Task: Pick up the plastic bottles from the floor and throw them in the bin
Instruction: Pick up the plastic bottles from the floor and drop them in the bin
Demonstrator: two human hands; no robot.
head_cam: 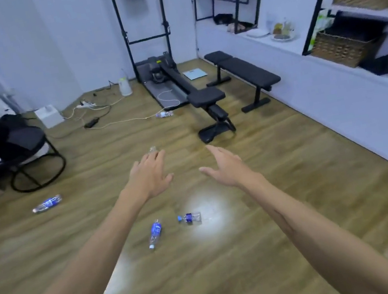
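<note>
Wood-plank floor (231,256), white walls; black weight bench (242,72) as landmark. Both arms out over the floor, left hand (150,177) and right hand (224,167) spread and empty. 5 bottles lie flat: 1 (165,114) left of the bench; 1 (47,203) far left, cap lower-left; 2 nearer than the hands, (155,232) cap toward the camera, (190,218) cap left; 1 (153,149) at the left fingertips, axis unclear.

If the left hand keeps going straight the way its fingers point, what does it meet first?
Probably the small clear bottle lying on the floor just beyond the left hand's fingertips. Depth is unclear, so the open hand may pass above it.
</note>
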